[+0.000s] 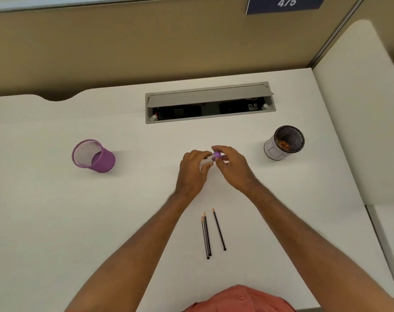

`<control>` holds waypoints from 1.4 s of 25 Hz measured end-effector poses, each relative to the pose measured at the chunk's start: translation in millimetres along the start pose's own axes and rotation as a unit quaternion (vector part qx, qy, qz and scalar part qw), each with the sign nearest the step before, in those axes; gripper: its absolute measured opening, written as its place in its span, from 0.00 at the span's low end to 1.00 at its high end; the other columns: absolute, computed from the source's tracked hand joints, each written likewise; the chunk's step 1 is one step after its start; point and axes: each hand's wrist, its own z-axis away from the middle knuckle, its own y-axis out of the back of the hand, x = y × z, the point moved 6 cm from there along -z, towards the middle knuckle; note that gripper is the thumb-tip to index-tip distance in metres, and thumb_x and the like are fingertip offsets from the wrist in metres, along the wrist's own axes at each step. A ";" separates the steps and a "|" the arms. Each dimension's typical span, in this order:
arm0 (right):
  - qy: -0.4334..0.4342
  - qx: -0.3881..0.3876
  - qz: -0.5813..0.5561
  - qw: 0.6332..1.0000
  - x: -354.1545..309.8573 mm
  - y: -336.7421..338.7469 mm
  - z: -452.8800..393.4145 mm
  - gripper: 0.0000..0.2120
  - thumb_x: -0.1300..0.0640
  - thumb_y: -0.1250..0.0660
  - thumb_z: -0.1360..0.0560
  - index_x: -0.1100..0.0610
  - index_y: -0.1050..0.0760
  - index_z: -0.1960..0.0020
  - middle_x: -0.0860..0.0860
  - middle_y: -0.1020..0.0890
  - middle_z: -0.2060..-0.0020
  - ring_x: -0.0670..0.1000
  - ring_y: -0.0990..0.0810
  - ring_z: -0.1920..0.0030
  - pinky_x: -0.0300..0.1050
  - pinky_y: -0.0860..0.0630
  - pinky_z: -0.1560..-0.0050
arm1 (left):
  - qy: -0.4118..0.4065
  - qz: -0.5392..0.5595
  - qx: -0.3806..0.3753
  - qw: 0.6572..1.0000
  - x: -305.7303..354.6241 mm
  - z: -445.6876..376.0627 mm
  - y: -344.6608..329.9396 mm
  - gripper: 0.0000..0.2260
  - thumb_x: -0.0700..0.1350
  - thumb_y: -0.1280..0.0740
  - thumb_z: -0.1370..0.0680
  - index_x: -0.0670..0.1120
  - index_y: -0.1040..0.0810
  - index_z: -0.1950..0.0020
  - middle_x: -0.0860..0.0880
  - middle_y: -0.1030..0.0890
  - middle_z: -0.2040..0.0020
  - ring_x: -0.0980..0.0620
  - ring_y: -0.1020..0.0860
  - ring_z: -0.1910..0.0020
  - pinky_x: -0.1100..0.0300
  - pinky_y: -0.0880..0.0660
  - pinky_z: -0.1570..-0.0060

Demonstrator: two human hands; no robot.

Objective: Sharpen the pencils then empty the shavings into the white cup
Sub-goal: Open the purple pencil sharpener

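Note:
Both hands meet over the middle of the white desk (56, 221). My right hand (231, 166) pinches the purple top of a small pencil sharpener (216, 155). My left hand (192, 171) holds its clear body from the left; most of the body is hidden by fingers. Three dark pencils (210, 233) with sharpened tips lie near me, two touching side by side and one apart to their right. The white cup (282, 143) stands at the right, its mesh inside holding orange-brown shavings.
A purple mesh cup (93, 156) stands at the left, apparently with nothing in it. An open grey cable tray (210, 102) is set into the desk at the back. Beige partition walls close the desk behind and at the right.

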 end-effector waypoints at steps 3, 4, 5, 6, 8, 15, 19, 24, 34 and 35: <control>0.004 0.000 -0.004 1.000 -10.4 8.8 18.1 0.15 0.59 0.32 0.19 0.54 0.22 0.32 0.47 0.18 0.40 0.34 0.19 0.50 0.23 0.27 0.52 | -0.015 0.003 -0.005 1.000 12.7 15.4 12.0 0.13 0.47 0.31 0.18 0.49 0.21 0.34 0.52 0.19 0.40 0.54 0.27 0.41 0.66 0.31 0.42; 0.001 0.002 -0.009 1.000 -12.0 11.7 24.8 0.15 0.59 0.31 0.19 0.54 0.22 0.33 0.47 0.17 0.42 0.36 0.19 0.50 0.22 0.27 0.53 | -0.025 0.001 -0.006 1.000 18.5 20.8 15.8 0.13 0.47 0.31 0.19 0.49 0.21 0.34 0.52 0.19 0.40 0.54 0.27 0.41 0.68 0.33 0.43; -0.003 0.006 -0.018 1.000 -13.4 14.5 32.6 0.15 0.59 0.30 0.20 0.54 0.21 0.33 0.46 0.16 0.44 0.37 0.18 0.50 0.23 0.27 0.53 | -0.037 0.000 -0.006 0.999 25.2 26.8 19.9 0.13 0.47 0.31 0.19 0.50 0.21 0.34 0.53 0.19 0.41 0.54 0.26 0.41 0.69 0.33 0.43; -0.008 0.012 -0.032 0.999 -13.6 17.0 39.3 0.15 0.59 0.29 0.21 0.55 0.20 0.34 0.45 0.15 0.46 0.36 0.18 0.51 0.23 0.26 0.53 | -0.049 -0.002 -0.005 0.999 31.2 31.5 23.3 0.13 0.47 0.31 0.19 0.50 0.21 0.34 0.53 0.19 0.41 0.54 0.26 0.42 0.68 0.32 0.44; -0.015 0.027 -0.053 0.998 -13.6 21.6 54.0 0.14 0.58 0.26 0.23 0.55 0.19 0.37 0.43 0.15 0.51 0.32 0.18 0.53 0.23 0.26 0.55 | -0.069 -0.002 0.003 0.998 42.7 43.1 29.3 0.12 0.47 0.30 0.19 0.51 0.20 0.35 0.54 0.19 0.43 0.54 0.25 0.43 0.65 0.29 0.44; -0.031 0.051 -0.104 0.993 -12.2 26.1 94.0 0.13 0.60 0.21 0.29 0.56 0.16 0.45 0.49 0.12 0.53 0.47 0.13 0.50 0.45 0.18 0.43 | -0.096 -0.003 0.029 0.995 63.2 82.7 35.8 0.11 0.43 0.30 0.20 0.49 0.18 0.38 0.51 0.18 0.44 0.52 0.23 0.44 0.64 0.28 0.43; -0.021 0.063 -0.116 0.991 -17.3 26.6 109.4 0.13 0.59 0.19 0.31 0.54 0.15 0.48 0.48 0.12 0.56 0.45 0.13 0.53 0.42 0.17 0.46 | -0.091 0.020 0.039 0.995 67.4 95.6 39.2 0.11 0.42 0.30 0.20 0.49 0.18 0.38 0.51 0.17 0.44 0.51 0.22 0.44 0.60 0.25 0.43; -0.021 0.096 -0.100 0.990 -19.9 35.2 123.9 0.13 0.56 0.17 0.32 0.55 0.19 0.53 0.49 0.13 0.59 0.47 0.13 0.58 0.39 0.18 0.55 | -0.072 0.050 0.045 0.995 68.7 107.3 39.2 0.11 0.43 0.30 0.20 0.49 0.18 0.38 0.52 0.17 0.45 0.53 0.21 0.47 0.56 0.22 0.47; 0.026 0.106 -0.062 0.992 -32.1 40.5 151.5 0.06 0.53 0.23 0.25 0.51 0.20 0.56 0.44 0.15 0.62 0.39 0.17 0.60 0.29 0.24 0.62 | -0.004 0.104 -0.002 0.995 73.6 131.0 29.0 0.14 0.46 0.27 0.22 0.53 0.23 0.38 0.55 0.16 0.49 0.57 0.18 0.53 0.58 0.20 0.50; 0.023 0.108 -0.056 0.992 -31.7 40.6 152.4 0.07 0.53 0.23 0.26 0.53 0.20 0.57 0.45 0.16 0.63 0.40 0.18 0.62 0.30 0.25 0.63 | 0.001 0.100 0.000 0.995 74.5 133.3 27.9 0.14 0.46 0.25 0.23 0.53 0.24 0.40 0.55 0.16 0.49 0.57 0.18 0.54 0.59 0.20 0.51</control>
